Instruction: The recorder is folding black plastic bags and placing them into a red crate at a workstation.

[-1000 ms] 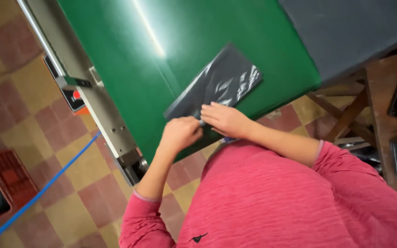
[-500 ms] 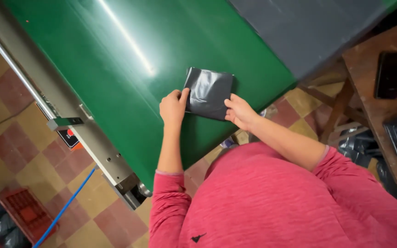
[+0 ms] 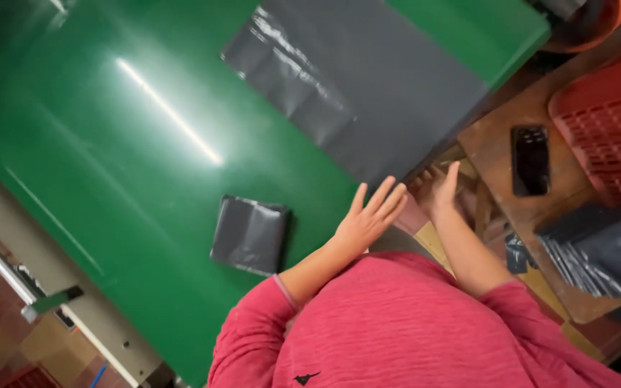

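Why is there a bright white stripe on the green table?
In the head view, an overhead light reflects off the shiny green table as a glare streak; the large grey sheet shines too, and the hands look slightly motion-blurred.

A single head-worn camera looks steeply down from above the person's pink-sleeved shoulders onto the green bench (image 3: 109,144), close enough that the bench fills most of the frame. The view is tilted, with the bench's near edge running diagonally and a wooden side table (image 3: 490,144) just right of the bench

Red crate (image 3: 605,122) cut off by the right edge.
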